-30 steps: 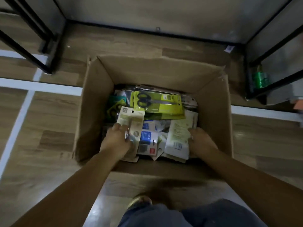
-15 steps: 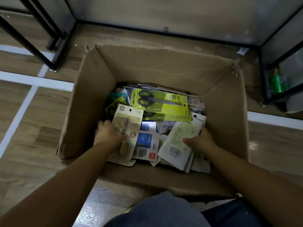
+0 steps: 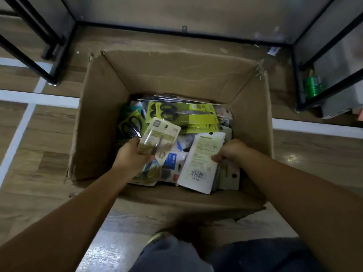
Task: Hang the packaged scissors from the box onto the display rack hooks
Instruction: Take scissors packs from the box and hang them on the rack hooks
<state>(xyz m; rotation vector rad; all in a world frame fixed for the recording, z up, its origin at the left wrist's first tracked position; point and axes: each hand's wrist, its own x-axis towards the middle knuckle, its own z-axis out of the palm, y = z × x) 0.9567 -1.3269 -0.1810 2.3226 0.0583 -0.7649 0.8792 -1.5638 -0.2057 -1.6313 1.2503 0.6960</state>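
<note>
An open cardboard box (image 3: 102,118) stands on the wooden floor, holding several packaged scissors. My left hand (image 3: 130,157) is inside it, closed on a beige scissors pack (image 3: 160,137) whose front faces up. My right hand (image 3: 231,152) grips the right edge of a white pack (image 3: 200,160) lying back-up, barcode showing. Lime-green packs with black-handled scissors (image 3: 182,114) lie at the far side of the pile. A blue-labelled pack (image 3: 172,161) sits between my hands.
Black metal rack legs (image 3: 49,50) stand on the floor at the far left, and another black frame (image 3: 302,79) at the right with a green bottle (image 3: 313,86) behind it. A grey panel (image 3: 176,12) runs along the back. My knee (image 3: 170,254) is below the box.
The camera has come closer to the box. My left hand has lifted the beige pack up off the pile, and my right hand has tilted the white pack upward by its edge.
</note>
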